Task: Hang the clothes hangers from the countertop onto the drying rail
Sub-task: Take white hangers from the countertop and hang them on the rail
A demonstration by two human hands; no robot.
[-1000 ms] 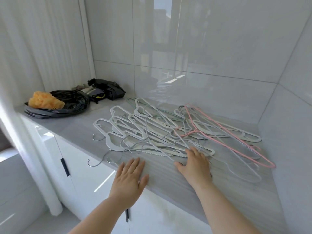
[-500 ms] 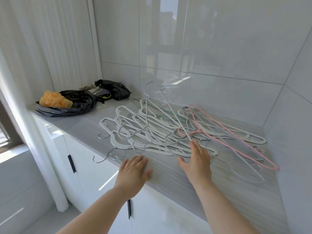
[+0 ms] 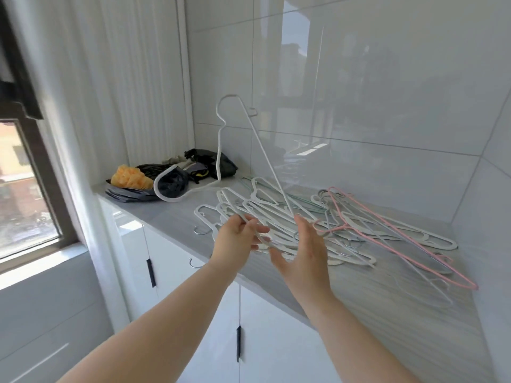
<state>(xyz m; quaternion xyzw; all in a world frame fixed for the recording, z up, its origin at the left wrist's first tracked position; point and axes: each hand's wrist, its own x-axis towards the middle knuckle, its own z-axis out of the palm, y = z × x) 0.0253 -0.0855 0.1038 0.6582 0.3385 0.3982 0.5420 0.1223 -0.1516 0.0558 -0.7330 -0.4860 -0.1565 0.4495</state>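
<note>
Two bare forearms reach forward over white gloss cabinet doors [image 3: 265, 341] that have dark vertical handles.

Left hand [image 3: 237, 240]: grip closed, fingers curled and pinching a white hanger end [image 3: 244, 217] at the near edge of the pile. Whether this end belongs to the raised hanger cannot be determined.

Right hand [image 3: 302, 252]: grip spread, fingers nearly straight, thumb held apart. Its fingertips meet the lower end of a white wire hanger [image 3: 264, 153], which stands tilted above the pile with its hook hanging low to the left.

The grey striped desk [image 3: 373, 294] carries a tangled pile of white and grey hangers [image 3: 276, 214]. A pink wire hanger [image 3: 345, 225] lies across its right side.

Farther back left, a crumpled black plastic bag [image 3: 150, 168] holds an orange bundle [image 3: 130, 178]. Glossy white tiles form the rear wall.
</note>
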